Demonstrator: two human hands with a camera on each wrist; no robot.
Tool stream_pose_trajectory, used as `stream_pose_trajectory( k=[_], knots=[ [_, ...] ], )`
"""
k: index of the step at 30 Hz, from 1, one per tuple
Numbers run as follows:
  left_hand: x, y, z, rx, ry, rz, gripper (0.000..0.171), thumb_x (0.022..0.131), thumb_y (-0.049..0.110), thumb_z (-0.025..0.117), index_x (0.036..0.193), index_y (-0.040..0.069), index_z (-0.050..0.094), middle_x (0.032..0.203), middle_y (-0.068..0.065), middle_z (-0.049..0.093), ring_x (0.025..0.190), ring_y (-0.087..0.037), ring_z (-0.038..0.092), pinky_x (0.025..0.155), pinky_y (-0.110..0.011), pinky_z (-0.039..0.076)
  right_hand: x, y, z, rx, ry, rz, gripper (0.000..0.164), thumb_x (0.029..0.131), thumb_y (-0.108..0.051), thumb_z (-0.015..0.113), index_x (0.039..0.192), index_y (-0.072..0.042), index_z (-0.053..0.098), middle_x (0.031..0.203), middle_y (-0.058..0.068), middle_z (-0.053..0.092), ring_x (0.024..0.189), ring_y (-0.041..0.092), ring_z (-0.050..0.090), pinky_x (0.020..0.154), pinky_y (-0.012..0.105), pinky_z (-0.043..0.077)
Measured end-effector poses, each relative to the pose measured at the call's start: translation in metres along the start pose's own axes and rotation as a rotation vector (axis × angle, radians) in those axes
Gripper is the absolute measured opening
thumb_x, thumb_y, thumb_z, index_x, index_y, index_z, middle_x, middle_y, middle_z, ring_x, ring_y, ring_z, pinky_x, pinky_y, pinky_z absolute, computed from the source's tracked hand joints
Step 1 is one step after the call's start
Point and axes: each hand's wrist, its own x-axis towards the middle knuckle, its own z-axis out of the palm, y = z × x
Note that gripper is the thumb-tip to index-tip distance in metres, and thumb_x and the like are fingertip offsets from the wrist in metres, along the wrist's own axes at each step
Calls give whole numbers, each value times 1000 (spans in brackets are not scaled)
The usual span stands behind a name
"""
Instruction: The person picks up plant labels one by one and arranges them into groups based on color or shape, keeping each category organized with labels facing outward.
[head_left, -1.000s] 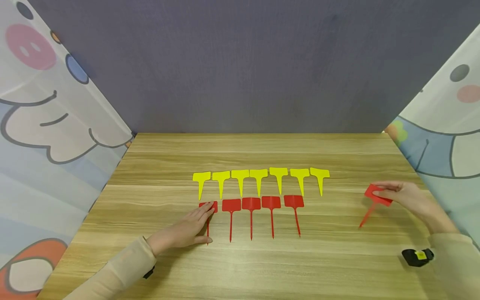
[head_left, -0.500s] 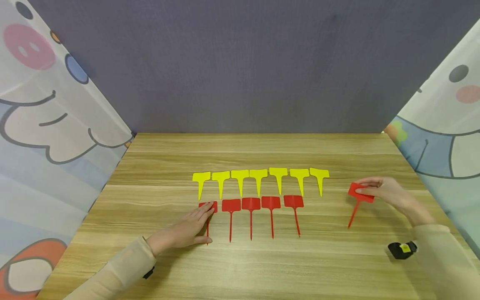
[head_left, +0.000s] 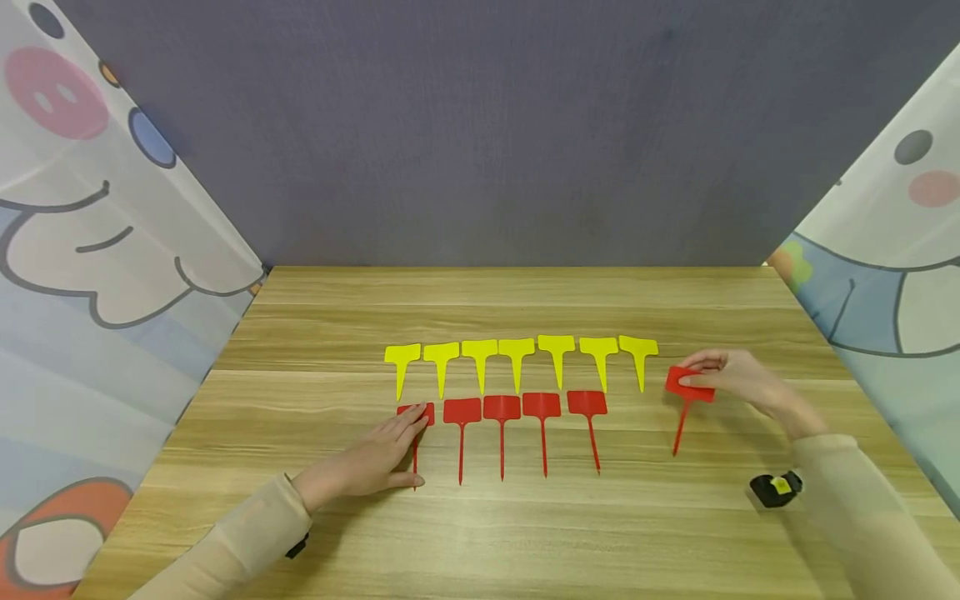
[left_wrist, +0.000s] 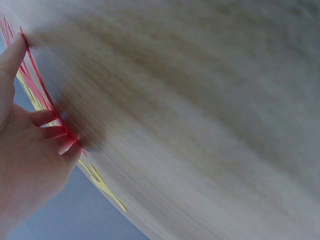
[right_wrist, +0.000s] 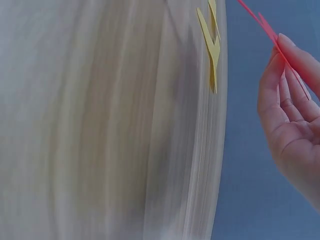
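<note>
My right hand (head_left: 738, 377) pinches a red plant label (head_left: 683, 414) by its flat head between thumb and fingers, its stem slanting down. In the right wrist view this label (right_wrist: 273, 36) is seen edge-on and raised from the table. My left hand (head_left: 371, 458) rests over the leftmost red plant label (head_left: 427, 420) in the near row, fingertips on its head and thumb by the lower stem. The left wrist view has the fingers of the left hand (left_wrist: 30, 165) pressing along that label's edge. Several more red plant labels (head_left: 502, 407) lie to the right of it, stems towards me.
Behind the red row, several yellow T-shaped plant labels (head_left: 517, 354) lie side by side on the wooden table (head_left: 480, 550). A grey panel (head_left: 480, 133) stands along the back edge. Printed cartoon curtains (head_left: 60, 350) hang at both sides.
My right hand has moved left with the red plant label, closer to the right end of the rows. The left hand and the labels on the table have stayed put.
</note>
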Motion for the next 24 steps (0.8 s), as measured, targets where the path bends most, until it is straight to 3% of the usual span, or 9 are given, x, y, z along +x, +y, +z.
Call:
stream_pose_trajectory(
  k=[6,13,18,20,24],
  knots=[
    [0,-1,1,17,14,6,82,82,46,56,135,-7,25,144,-20,16,131,-33,17,103,-48,22,8,-6,9,22,-23,-29,44,77,-22,68,108,8,57,88,-3,64,77,2,57,66,23,47],
    [-1,0,0,4,8,0,82,81,46,57,135,-7,25,144,-20,15,131,-33,16,103,-48,22,15,-11,17,9,-59,-49,42,79,-23,67,109,5,58,104,10,63,83,-1,55,72,20,45],
    [-1,0,0,10,1,-6,82,81,47,56,136,-6,25,145,-19,14,132,-31,15,103,-47,22,20,-9,22,23,-82,-87,41,79,-21,66,109,6,59,103,8,64,87,-3,54,75,19,45],
    [-1,0,0,10,-4,-12,82,81,47,56,136,-5,24,145,-18,13,132,-30,14,104,-46,21,21,-8,24,22,-90,-87,41,80,-21,66,109,6,59,102,6,64,94,2,54,77,20,45],
    [-1,-1,0,18,-5,-14,83,81,47,56,136,-5,24,145,-18,14,132,-31,15,104,-46,21,23,-10,27,6,-132,-97,40,82,-21,63,111,5,58,110,13,60,116,28,43,89,35,42]
  ],
)
